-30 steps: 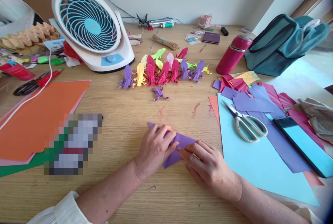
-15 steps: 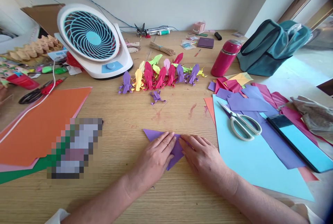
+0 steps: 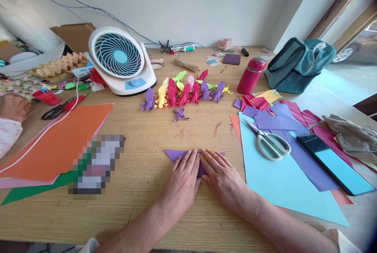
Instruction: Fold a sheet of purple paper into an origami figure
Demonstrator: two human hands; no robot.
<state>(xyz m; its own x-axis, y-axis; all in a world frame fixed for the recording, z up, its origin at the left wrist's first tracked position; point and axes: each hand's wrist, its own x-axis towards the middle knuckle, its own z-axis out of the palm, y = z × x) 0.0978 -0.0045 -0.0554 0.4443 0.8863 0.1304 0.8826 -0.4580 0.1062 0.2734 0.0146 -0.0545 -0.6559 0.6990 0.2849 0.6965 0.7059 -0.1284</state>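
A triangle of folded purple paper (image 3: 174,154) lies on the wooden table under both my hands. My left hand (image 3: 184,176) rests flat on its left half, fingers stretched forward. My right hand (image 3: 224,178) lies flat over the right half, its fingertips close beside those of the left. Between the palms a strip of the purple paper shows; its lower point is hidden. Beyond my hands sits a small purple origami figure (image 3: 180,114), in front of a row of folded paper figures (image 3: 185,95) in red, yellow, green and purple.
White scissors (image 3: 269,143) lie on light blue sheets (image 3: 271,182) at right, near a phone (image 3: 335,162) and purple scraps. A red flask (image 3: 251,76) and teal bag (image 3: 294,66) stand behind. Left are a fan (image 3: 122,62), orange paper (image 3: 59,143) and another person's hand (image 3: 14,107).
My hands have come closer together, the left sliding right over the paper and covering more of its lower part. The view has shifted, and another person's hand now shows at far left.
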